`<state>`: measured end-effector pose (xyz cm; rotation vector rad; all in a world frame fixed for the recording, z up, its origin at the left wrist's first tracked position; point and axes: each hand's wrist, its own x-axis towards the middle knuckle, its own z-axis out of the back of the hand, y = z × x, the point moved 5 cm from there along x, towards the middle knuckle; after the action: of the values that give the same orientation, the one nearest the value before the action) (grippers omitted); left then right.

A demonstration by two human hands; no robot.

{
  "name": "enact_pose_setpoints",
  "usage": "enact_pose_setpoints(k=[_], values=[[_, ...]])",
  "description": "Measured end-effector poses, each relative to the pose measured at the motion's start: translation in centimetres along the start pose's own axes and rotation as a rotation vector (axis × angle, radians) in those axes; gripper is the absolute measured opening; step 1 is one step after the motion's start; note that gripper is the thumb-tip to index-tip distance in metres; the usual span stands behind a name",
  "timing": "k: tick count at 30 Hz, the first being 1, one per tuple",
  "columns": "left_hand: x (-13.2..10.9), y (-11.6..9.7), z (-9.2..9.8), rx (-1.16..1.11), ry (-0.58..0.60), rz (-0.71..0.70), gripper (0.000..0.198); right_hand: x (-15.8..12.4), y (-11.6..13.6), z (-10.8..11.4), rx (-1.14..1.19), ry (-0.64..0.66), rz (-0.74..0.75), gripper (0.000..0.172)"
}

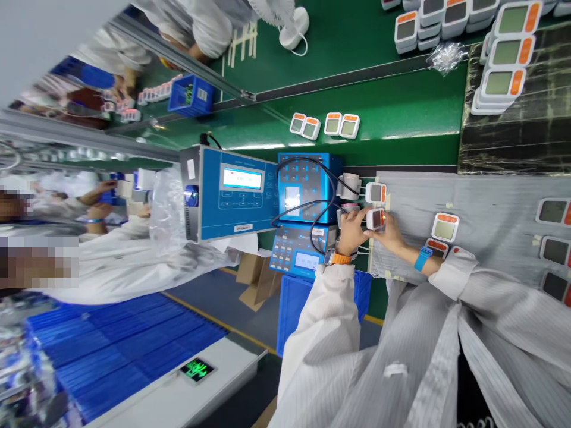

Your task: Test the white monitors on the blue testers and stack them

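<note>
Clasping a white digital monitor (375,219) with an orange strip, the left hand (352,232) and right hand (389,234) come together at the center of the frame, both clamped on its sides. Its lit screen shows between the fingers. The unit sits just beside a second, matching monitor (376,192), which lies toward the top of the pair, and near a white cylinder (350,185). Black cables (312,205) loop across a blue keypad tester (303,189) and a lower blue control unit (297,252), both just left of the hands. Farther left stands a larger blue instrument (238,193) with a lit display.

An orange watch strap (341,258) circles the left wrist, and a blue band (422,258) circles the right. A grey mat (414,190) lies under the hands, with more monitors (445,227) on it and a row at the right edge. Along the top, the green surface (379,104) carries two pairs of monitors (323,125) and stacks (504,53) at the upper right, beside a white fan (293,27) farther left. A co-worker's white sleeve (134,273) crosses the left side, and a blue crate (312,309) sits below the hands.
</note>
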<state>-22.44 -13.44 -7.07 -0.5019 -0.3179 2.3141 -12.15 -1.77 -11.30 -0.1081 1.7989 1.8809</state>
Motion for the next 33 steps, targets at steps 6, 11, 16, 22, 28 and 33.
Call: enact_pose_setpoints(k=[6,11,16,22,28,33], values=[[1.3,0.1,-0.4,0.052,0.082,-0.01,0.078,-6.5,-2.8,12.1,-0.685,-0.213,0.202,0.051],[-0.9,0.3,0.2,0.072,-0.049,0.076,0.084,-9.0,-5.4,18.1,-0.878,-0.211,0.258,0.063],[-5.7,0.6,0.0,0.0,0.019,0.031,0.02,-8.0,-5.3,19.3,-0.861,-0.17,0.282,0.061],[-7.4,0.4,-2.4,-0.079,0.131,-0.035,0.016,-6.1,-1.6,16.2,-0.578,-0.125,0.126,0.064],[-7.0,1.3,-2.1,-0.202,-0.02,0.133,0.009,-6.1,-1.4,2.3,0.341,0.202,-0.474,0.037],[-7.2,1.3,-2.1,-0.24,-0.061,0.173,0.009,-5.7,-2.6,-2.0,0.502,0.197,-0.611,0.034]])
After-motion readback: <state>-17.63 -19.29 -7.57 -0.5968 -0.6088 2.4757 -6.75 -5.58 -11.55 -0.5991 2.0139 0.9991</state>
